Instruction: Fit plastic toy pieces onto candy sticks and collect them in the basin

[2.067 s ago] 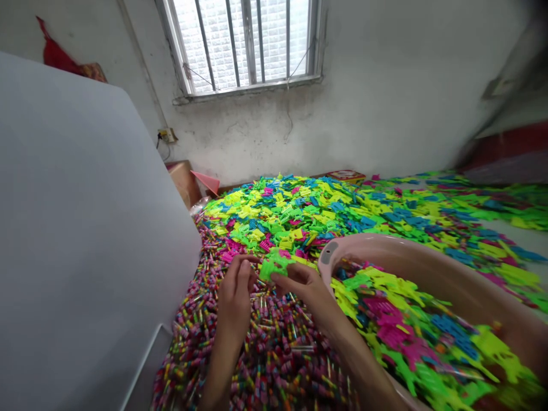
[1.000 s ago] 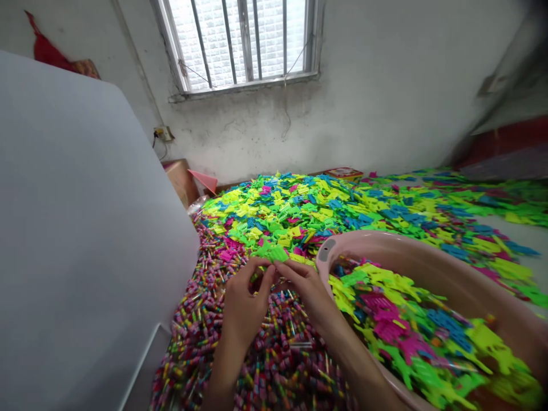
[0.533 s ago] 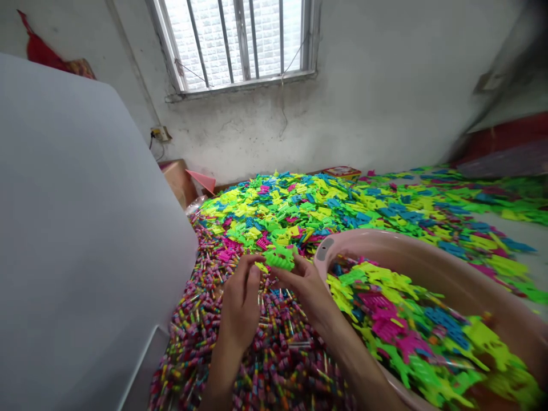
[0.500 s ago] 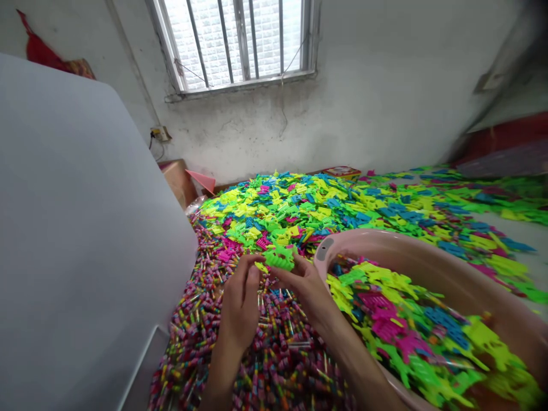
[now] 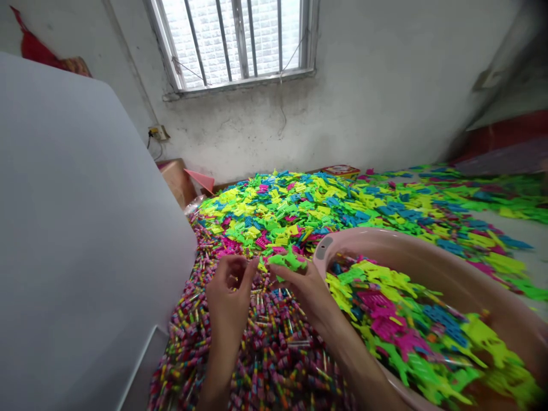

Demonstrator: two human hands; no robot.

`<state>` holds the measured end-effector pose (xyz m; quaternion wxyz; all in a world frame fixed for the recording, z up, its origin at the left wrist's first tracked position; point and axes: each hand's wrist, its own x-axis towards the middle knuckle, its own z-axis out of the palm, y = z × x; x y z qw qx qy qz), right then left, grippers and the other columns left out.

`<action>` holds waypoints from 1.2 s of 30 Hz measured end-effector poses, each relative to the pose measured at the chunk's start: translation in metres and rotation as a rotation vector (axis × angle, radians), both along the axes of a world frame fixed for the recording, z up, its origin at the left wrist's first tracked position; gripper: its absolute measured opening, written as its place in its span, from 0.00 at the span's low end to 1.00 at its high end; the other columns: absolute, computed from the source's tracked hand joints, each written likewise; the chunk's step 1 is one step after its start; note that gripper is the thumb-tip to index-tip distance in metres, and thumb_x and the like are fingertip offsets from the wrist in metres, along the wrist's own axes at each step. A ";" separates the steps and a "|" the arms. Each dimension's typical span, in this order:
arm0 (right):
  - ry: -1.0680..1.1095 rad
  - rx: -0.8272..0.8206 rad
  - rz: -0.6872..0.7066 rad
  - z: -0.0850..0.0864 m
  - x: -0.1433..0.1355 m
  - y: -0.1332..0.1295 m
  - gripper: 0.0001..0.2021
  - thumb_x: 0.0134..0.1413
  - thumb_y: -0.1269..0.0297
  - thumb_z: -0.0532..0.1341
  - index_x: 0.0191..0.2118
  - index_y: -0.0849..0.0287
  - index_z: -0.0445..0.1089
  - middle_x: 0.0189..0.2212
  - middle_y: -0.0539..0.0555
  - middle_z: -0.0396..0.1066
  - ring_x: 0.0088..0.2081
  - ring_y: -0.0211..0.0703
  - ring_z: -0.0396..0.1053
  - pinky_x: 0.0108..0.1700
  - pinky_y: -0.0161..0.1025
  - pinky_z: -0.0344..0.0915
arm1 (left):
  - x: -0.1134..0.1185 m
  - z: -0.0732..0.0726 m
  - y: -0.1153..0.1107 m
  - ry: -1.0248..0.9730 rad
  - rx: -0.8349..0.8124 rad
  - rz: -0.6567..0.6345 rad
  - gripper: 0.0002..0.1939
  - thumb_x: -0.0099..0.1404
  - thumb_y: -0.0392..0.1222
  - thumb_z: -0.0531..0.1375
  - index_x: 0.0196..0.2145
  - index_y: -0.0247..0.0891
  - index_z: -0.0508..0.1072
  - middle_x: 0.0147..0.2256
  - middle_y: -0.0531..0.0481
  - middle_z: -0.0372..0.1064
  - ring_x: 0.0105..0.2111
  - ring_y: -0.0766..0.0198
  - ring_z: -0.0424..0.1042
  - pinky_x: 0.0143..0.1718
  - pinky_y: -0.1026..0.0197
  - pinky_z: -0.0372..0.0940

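On my feed, L hand [image 5: 229,291] is curled, thumb near index, can't tell if gripping; R hand [image 5: 305,283] pinches a bright-green moulded plastic piece [image 5: 289,261] over a heap of small shiny multicoloured cylinders [image 5: 269,359], beside a smooth pink plastic tub [image 5: 432,265]. Scuffed whitish wall [image 5: 377,103] & metal-barred window [image 5: 240,40] behind.

I look straight onto a scuffed, greyish-white wall [image 5: 363,108], stained and cracked beneath the window [image 5: 233,43]. Bright daylight comes through its panes, crossed by dark upright bars [image 5: 222,40]. To the left I make out a socket [image 5: 158,133] with a cable, and a large smooth grey panel [image 5: 85,217] fills that side. At the right I see pale floor [image 5: 511,228]; the far corner is dim and blurred.
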<state>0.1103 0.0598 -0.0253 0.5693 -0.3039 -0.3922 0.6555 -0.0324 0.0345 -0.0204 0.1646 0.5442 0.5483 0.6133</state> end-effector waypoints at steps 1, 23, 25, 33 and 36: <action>0.001 -0.009 -0.006 0.001 0.000 0.000 0.16 0.38 0.57 0.77 0.33 0.60 0.79 0.30 0.53 0.77 0.33 0.44 0.71 0.33 0.39 0.72 | 0.000 0.001 -0.001 -0.046 0.002 0.008 0.15 0.63 0.53 0.66 0.34 0.40 0.70 0.28 0.54 0.70 0.28 0.66 0.71 0.27 0.68 0.64; -0.028 0.042 0.064 -0.002 0.000 -0.001 0.12 0.45 0.58 0.75 0.36 0.56 0.80 0.35 0.51 0.78 0.39 0.45 0.71 0.44 0.40 0.65 | 0.001 -0.003 0.001 0.019 -0.056 -0.270 0.13 0.69 0.50 0.59 0.46 0.43 0.74 0.38 0.50 0.75 0.38 0.62 0.75 0.35 0.65 0.68; -0.017 0.028 0.046 -0.001 -0.001 -0.001 0.12 0.44 0.58 0.75 0.35 0.56 0.80 0.34 0.51 0.78 0.40 0.45 0.72 0.47 0.41 0.64 | 0.001 -0.003 0.001 -0.006 -0.057 -0.277 0.13 0.68 0.50 0.60 0.47 0.43 0.73 0.39 0.49 0.75 0.39 0.61 0.76 0.35 0.65 0.69; -0.041 0.035 0.006 0.004 0.001 -0.003 0.16 0.40 0.52 0.76 0.32 0.57 0.78 0.32 0.51 0.78 0.38 0.48 0.73 0.47 0.43 0.65 | 0.001 -0.002 0.001 -0.023 -0.061 -0.293 0.12 0.66 0.49 0.63 0.44 0.40 0.75 0.40 0.48 0.75 0.41 0.61 0.76 0.37 0.66 0.71; -0.071 0.082 0.007 0.004 0.001 -0.003 0.15 0.44 0.51 0.74 0.32 0.57 0.79 0.33 0.51 0.78 0.38 0.48 0.73 0.47 0.43 0.65 | -0.001 -0.002 0.001 -0.030 -0.068 -0.293 0.13 0.65 0.49 0.64 0.43 0.40 0.77 0.38 0.48 0.75 0.38 0.62 0.76 0.34 0.67 0.71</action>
